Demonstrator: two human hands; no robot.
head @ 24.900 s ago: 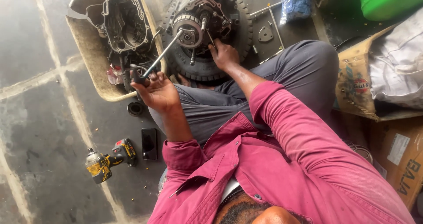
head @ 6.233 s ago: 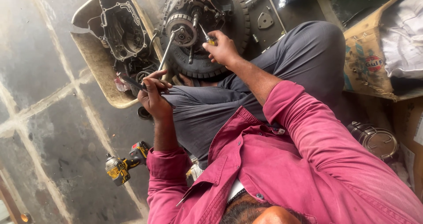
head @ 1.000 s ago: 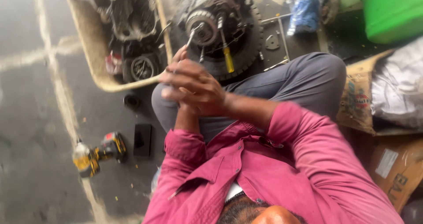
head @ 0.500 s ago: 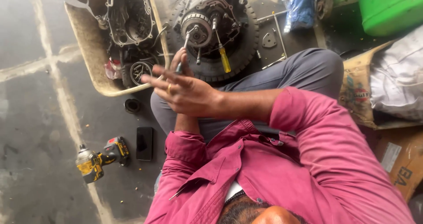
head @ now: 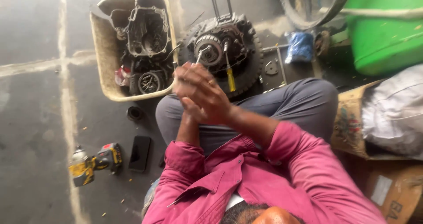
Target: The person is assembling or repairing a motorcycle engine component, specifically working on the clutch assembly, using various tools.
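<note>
Magenta shirt (head: 273, 180) — rolled sleeves, grey trousers (head: 282, 109).

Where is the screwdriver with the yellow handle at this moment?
In the head view, the yellow-handled screwdriver rests on the engine on the floor, just right of the person's clasped hands and beyond the knees.

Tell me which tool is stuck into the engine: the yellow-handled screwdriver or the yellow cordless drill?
The yellow-handled screwdriver: it rests in the engine, just beyond the clasped hands. The cordless drill lies apart on the floor beside a black phone.
</note>
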